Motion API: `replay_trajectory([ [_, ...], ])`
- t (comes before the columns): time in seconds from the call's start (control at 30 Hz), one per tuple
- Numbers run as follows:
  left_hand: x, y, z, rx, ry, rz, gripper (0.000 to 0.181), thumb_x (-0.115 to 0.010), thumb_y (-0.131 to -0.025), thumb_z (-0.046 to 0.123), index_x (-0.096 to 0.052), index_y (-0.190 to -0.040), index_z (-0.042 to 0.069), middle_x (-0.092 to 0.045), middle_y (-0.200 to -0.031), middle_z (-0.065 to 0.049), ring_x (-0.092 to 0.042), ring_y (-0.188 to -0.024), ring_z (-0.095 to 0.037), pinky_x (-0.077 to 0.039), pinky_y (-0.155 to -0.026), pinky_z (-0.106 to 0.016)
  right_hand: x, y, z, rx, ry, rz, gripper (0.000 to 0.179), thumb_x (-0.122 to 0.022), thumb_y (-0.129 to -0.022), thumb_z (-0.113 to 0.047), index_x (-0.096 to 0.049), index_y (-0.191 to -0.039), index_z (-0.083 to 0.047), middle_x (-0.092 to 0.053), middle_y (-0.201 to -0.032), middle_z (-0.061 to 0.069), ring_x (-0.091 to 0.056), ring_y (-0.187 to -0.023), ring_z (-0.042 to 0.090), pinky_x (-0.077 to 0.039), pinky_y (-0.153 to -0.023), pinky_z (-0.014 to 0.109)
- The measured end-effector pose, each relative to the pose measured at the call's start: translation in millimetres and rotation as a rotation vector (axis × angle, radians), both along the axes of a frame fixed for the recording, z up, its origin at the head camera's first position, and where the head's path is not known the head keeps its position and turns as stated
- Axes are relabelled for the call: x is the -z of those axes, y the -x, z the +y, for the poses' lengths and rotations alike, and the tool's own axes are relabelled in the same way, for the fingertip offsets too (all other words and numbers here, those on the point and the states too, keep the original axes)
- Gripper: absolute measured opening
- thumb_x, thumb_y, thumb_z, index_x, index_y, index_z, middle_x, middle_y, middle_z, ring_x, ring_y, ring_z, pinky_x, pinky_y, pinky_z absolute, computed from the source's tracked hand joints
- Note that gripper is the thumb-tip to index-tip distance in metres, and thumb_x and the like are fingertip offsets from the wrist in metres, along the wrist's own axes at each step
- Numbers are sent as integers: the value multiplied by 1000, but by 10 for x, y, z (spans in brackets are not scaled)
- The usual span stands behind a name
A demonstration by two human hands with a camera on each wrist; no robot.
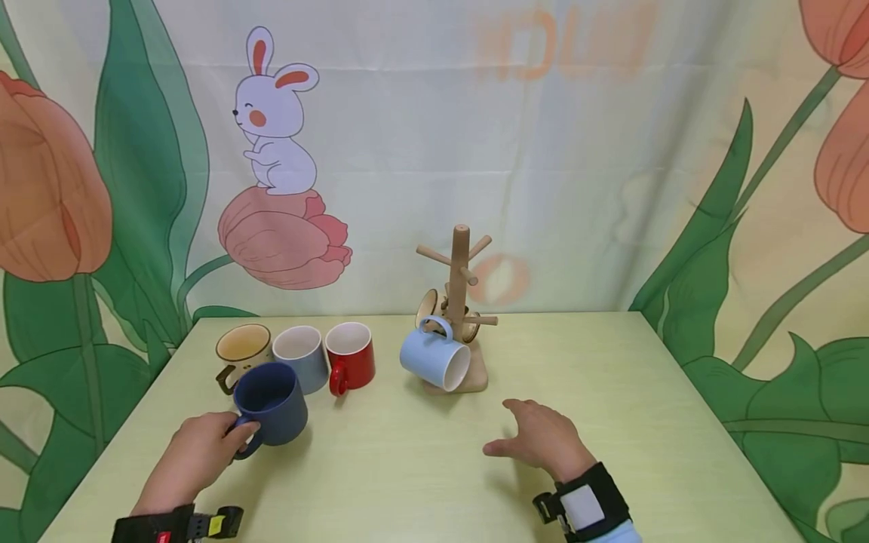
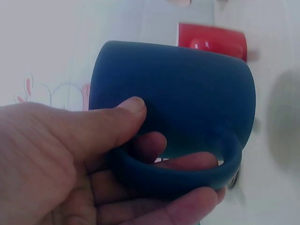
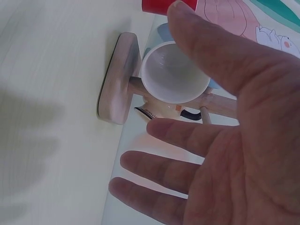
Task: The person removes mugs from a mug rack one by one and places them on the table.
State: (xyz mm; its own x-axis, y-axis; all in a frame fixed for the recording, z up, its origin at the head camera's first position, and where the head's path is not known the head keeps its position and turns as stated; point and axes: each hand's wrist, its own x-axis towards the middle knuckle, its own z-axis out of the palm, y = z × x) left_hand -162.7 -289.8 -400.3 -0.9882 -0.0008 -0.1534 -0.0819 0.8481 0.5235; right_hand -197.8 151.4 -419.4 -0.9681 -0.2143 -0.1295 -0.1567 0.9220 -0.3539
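Note:
My left hand (image 1: 204, 452) grips a dark blue mug (image 1: 278, 411) by its handle; the left wrist view shows the thumb on top and fingers through the loop (image 2: 187, 180). The mug is upright, its shadow falling on the table beside it. My right hand (image 1: 546, 441) has its fingers spread and holds nothing, in front and to the right of a wooden mug rack (image 1: 460, 249). On that rack a light blue mug (image 1: 428, 358) hangs tilted, its white inside (image 3: 176, 72) facing the right wrist camera. Behind the post, a cream mug (image 1: 429, 305) is partly hidden.
At the table's back left stand a cream mug with a dark handle (image 1: 241, 347), a white-and-blue mug (image 1: 302, 362) and a red mug (image 1: 353, 358). The dark blue mug overlaps the first two in the head view. A printed curtain (image 1: 407, 151) hangs behind the table (image 1: 407, 483).

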Motion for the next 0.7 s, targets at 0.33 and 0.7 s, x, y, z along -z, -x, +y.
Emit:
replay_trajectory([
  [0.33, 150, -35, -293, -73, 37, -36, 34, -51, -104, 22, -65, -83, -1, -59, -72, -4, -51, -68, -22, -41, -62, -37, 52, 18, -3, -11, 7, 6, 82, -81, -75, -54, -58, -135, -3, -62, -128, 18, -58, -119, 36, -48, -92, 52],
  [0.7, 306, -18, -466, -152, 60, -61, 39, -46, -105, 26, -63, -82, -1, -58, -72, -6, -51, -68, -23, -41, -62, -37, 42, 7, -3, -8, 13, -3, 81, -81, -76, -53, -58, -134, -2, -63, -127, 18, -58, -118, 36, -49, -91, 53],
])
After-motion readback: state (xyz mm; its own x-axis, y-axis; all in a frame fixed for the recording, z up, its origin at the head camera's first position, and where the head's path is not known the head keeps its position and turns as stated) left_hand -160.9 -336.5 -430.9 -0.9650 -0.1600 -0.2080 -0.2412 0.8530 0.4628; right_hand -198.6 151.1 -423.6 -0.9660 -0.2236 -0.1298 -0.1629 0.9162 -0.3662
